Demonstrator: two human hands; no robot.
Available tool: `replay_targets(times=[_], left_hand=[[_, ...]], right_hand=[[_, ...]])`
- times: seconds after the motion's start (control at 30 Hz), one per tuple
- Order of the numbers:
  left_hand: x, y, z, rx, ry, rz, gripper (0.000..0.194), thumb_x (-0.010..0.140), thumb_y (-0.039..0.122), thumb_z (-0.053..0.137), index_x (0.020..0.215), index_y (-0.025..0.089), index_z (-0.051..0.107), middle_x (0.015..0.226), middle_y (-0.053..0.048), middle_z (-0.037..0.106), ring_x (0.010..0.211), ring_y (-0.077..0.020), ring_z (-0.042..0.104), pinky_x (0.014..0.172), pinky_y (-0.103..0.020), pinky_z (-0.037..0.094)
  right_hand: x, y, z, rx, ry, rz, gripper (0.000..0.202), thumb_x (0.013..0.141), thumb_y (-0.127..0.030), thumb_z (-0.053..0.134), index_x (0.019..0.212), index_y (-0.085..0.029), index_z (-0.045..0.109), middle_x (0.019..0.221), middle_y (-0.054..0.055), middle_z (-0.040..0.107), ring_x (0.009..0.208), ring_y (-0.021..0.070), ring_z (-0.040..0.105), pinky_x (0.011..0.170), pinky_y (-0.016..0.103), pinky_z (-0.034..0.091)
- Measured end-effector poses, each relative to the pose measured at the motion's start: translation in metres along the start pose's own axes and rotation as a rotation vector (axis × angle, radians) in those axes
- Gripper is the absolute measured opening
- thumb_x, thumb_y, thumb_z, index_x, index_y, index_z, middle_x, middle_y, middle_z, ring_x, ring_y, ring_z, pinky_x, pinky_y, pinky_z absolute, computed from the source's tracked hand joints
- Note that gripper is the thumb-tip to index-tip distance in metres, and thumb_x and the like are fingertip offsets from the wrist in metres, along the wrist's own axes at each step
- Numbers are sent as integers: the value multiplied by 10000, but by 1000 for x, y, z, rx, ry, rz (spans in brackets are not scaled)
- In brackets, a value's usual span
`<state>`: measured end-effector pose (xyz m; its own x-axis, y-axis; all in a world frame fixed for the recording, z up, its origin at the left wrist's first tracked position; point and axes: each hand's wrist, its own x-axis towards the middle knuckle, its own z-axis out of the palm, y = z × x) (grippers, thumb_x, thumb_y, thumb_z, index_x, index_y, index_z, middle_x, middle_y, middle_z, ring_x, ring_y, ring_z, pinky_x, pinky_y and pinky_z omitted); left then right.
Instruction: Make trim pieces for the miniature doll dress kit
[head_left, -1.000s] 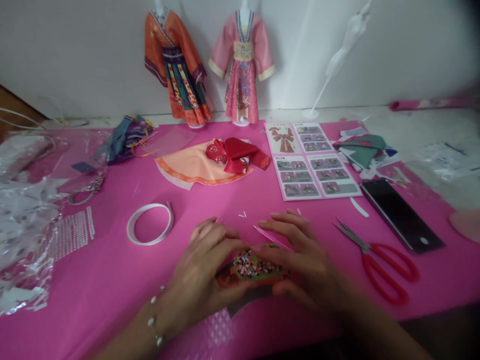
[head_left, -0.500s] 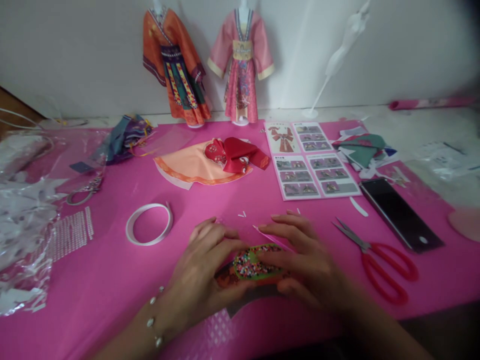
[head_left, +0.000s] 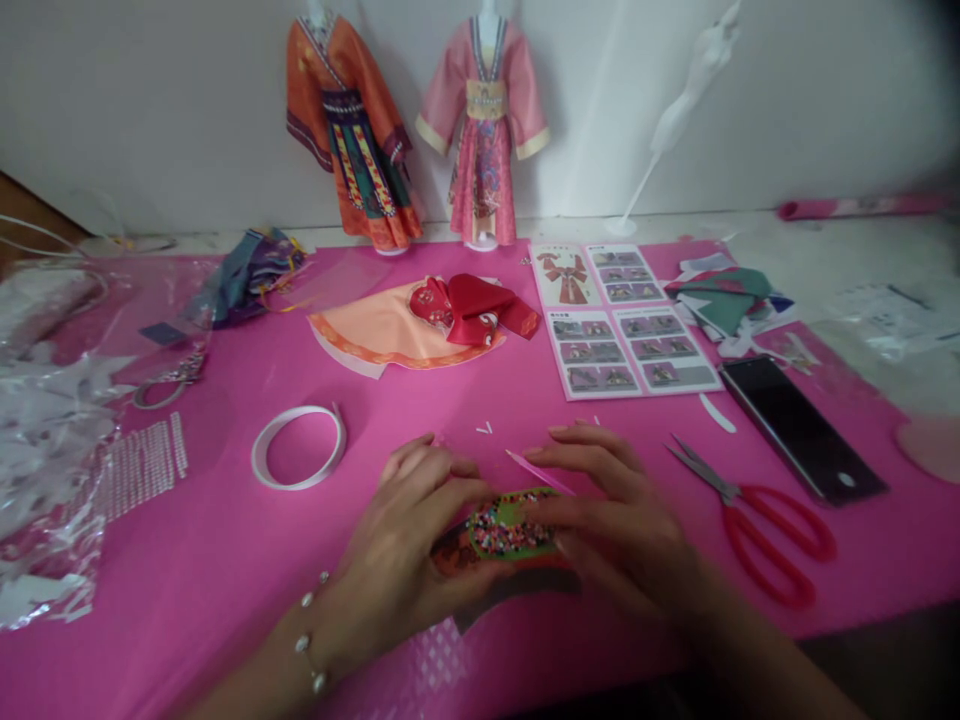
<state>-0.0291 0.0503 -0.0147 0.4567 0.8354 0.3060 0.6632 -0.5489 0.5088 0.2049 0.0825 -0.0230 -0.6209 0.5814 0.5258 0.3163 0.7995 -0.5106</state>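
Observation:
A small green-rimmed tray of multicoloured beads (head_left: 499,532) is near the table's front edge. Under and around it lies a dark reddish patterned piece (head_left: 454,556). My left hand (head_left: 420,535) grips the left side of this piece, its thumb along the front edge. My right hand (head_left: 622,525) reaches over the tray's right side, its fingers spread and its index fingertip at the beads; whether it pinches a bead cannot be made out. A thin pink pointed stick (head_left: 536,468) lies behind the tray, beneath my right fingers.
Red-handled scissors (head_left: 772,530) and a black phone (head_left: 802,425) lie to the right. A white tape roll (head_left: 262,460) is left. Behind are an instruction sheet (head_left: 630,325), peach and red fabric (head_left: 390,325) and two dressed figures. Plastic bags lie far left.
My right hand has shifted slightly right, its thumb drawing back from the patterned piece, so more of the tray and the pink stick shows. My left hand stays in place.

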Motion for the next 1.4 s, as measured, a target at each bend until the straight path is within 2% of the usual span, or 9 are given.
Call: replay_targets(times=[0.13,0.27,0.4,0.5,0.73,0.93,1.13,1.3,1.4], left_hand=[[2,0,1,-8,15,16,390,760,402,753,1049,217,569,981,-39,616,922,-215,582,989,-471,365],[2,2,3,-15,-8,13,394,756,408,756,1047,217,570,989,-43,618,918,-217,581,987,-478,361],[1,3,4,-30,-37,10,370,776,396,735,1060,228,565,1003,-42,614,938,-217,575,1010,-486,343],[1,2,5,-29,-39,17,373,785,399,725,1071,227,557,1011,-45,609,945,-219,571,1004,-486,349],[-1,-1,4,-20,-6,31,401,767,417,743,1058,214,558,1008,-50,600,937,-222,564,993,-474,349],[-3,-2,3,-20,-4,14,393,766,395,751,1065,225,560,1009,-36,595,953,-210,559,1025,-462,313],[-1,-2,4,-16,2,19,372,788,419,723,1065,233,559,1005,-37,603,956,-216,560,1029,-466,308],[1,-2,3,-14,10,23,393,766,418,745,1056,228,562,989,-35,600,925,-210,566,1004,-452,334],[2,-1,2,-19,18,23,382,773,416,743,1052,228,562,967,-29,600,918,-206,565,992,-439,347]], right_hand=[[1,2,4,1,80,14,203,863,-131,567,1003,-227,680,1176,80,635,1173,251,512,964,463,457],[5,1,9,43,110,3,122,846,-132,607,900,-207,687,1103,78,646,1088,234,551,941,437,460],[7,-1,8,81,126,55,64,852,-160,620,814,-196,655,1046,75,630,1027,221,563,905,417,463],[6,-1,4,94,110,74,42,847,-164,622,862,-192,650,1072,82,618,1054,234,547,922,431,451],[4,0,-4,77,52,70,174,812,-94,557,913,-171,676,1113,88,596,1109,250,503,991,471,392],[2,-1,-1,57,31,50,206,798,-93,548,933,-169,684,1160,90,570,1146,255,473,1014,475,366],[2,-1,3,28,-45,10,237,806,-112,576,990,-204,694,1223,77,560,1214,274,432,1059,496,322],[2,1,-4,69,88,61,193,810,-91,549,926,-176,678,1163,92,576,1133,254,493,1008,472,379],[2,4,-7,50,151,76,92,803,-106,615,858,-169,653,1113,94,587,1095,252,515,967,455,412]])
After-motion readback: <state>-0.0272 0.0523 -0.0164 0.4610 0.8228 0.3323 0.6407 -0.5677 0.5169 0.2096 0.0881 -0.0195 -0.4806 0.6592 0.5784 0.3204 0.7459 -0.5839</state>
